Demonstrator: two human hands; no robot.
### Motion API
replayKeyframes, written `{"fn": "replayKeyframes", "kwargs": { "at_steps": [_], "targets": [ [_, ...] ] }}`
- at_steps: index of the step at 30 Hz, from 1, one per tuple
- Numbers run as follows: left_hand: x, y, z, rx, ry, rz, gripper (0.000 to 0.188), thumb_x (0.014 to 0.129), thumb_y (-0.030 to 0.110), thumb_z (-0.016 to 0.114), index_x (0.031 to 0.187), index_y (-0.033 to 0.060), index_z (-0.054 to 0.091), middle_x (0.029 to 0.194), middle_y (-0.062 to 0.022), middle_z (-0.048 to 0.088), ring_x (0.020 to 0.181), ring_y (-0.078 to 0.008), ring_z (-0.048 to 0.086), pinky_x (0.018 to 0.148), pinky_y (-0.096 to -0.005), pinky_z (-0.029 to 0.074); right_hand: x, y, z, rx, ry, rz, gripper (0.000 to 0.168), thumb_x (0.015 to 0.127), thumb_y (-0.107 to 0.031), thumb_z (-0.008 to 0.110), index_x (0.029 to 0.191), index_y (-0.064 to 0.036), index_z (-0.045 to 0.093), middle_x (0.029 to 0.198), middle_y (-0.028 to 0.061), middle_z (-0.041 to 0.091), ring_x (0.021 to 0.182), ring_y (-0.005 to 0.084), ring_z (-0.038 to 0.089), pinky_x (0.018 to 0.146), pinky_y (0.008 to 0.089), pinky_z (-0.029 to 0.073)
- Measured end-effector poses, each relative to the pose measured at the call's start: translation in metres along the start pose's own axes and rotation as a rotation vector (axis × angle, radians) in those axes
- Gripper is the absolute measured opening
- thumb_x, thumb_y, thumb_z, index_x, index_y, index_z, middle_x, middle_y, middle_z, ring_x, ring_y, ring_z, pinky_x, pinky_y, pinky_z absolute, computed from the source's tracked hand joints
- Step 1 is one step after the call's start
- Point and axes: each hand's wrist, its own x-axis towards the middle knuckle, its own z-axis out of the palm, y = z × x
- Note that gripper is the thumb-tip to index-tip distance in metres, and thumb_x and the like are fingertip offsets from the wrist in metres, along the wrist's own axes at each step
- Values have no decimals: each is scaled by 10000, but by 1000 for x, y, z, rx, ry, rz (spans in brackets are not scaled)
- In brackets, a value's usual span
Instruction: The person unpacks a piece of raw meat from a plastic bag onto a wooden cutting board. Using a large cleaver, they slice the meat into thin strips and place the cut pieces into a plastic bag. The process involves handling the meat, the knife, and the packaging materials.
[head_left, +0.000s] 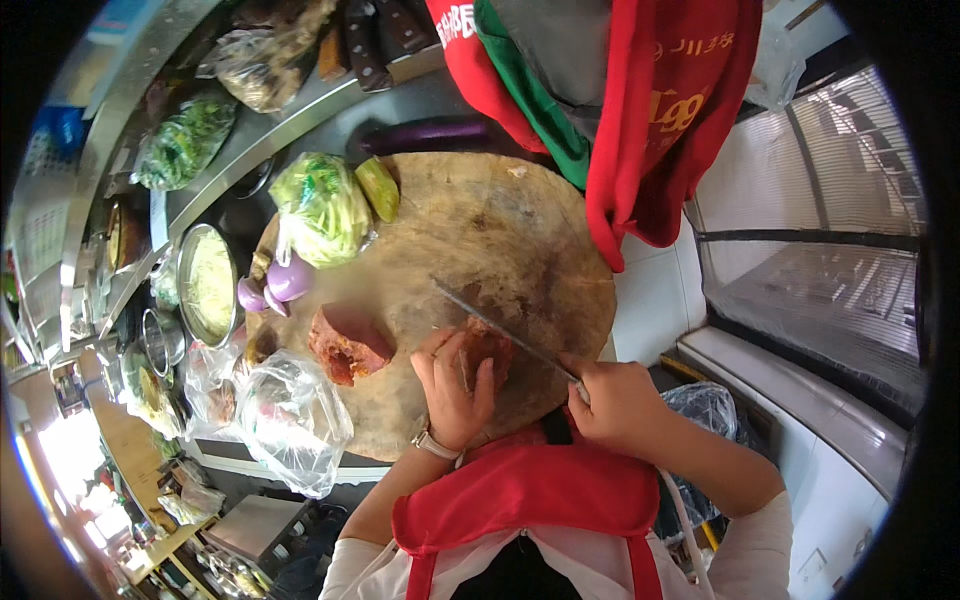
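A round wooden chopping block (420, 247) lies before me. My left hand (454, 382) presses on a piece of reddish-brown meat (487, 356) near the block's front edge, its fingers around the piece. My right hand (611, 401) grips the handle of a knife, whose blade (510, 334), seen nearly edge-on, slants up and left across the far side of that piece. Whether the blade touches the meat, I cannot tell. A second chunk of reddish meat (349, 345) rests to the left of my left hand, apart from it.
Purple onion pieces (289, 279), bagged green vegetables (322, 214) and a green vegetable piece (377, 187) lie at the block's left. Beyond are an eggplant (427, 136), a metal bowl of pale shreds (210, 285) and a clear plastic bag (292, 420). Red aprons (645, 150) hang over the far right edge.
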Motion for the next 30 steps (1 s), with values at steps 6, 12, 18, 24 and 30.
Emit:
{"fn": "replayKeyframes", "kwargs": {
  "at_steps": [6,12,18,24,30],
  "targets": [
    [10,-19,12,-10,61,115,323,660,-36,666,964,35,585,974,-127,595,835,-312,559,737,-377,428,-2,-22,-14,-4,-172,68,447,789,-152,576,1205,-3,506,720,188,624,646,351,632,576,433,512],
    [17,-22,14,37,0,132,278,647,5,696,903,40,595,969,-133,605,841,-323,570,737,-387,439,-4,-25,-17,-18,-287,142,496,805,-205,561,1229,37,475,729,186,630,608,348,635,550,440,522],
    [19,-26,15,32,5,126,304,624,30,725,896,34,588,946,-135,609,827,-324,580,723,-392,445,-3,-26,-19,-11,-313,145,529,799,-222,571,1249,37,467,731,177,624,608,320,641,535,431,518],
    [18,-28,17,7,23,111,314,610,18,727,880,42,570,923,-135,607,804,-313,578,706,-386,442,0,-26,-23,9,-348,154,519,789,-211,577,1232,39,477,738,179,632,620,319,643,517,428,506],
    [19,-29,14,-74,-32,68,329,620,0,710,908,50,559,919,-116,608,817,-292,571,719,-377,438,18,-24,-23,8,-478,164,495,791,-190,558,1216,45,459,736,199,638,656,340,653,539,449,511]
  ]
}}
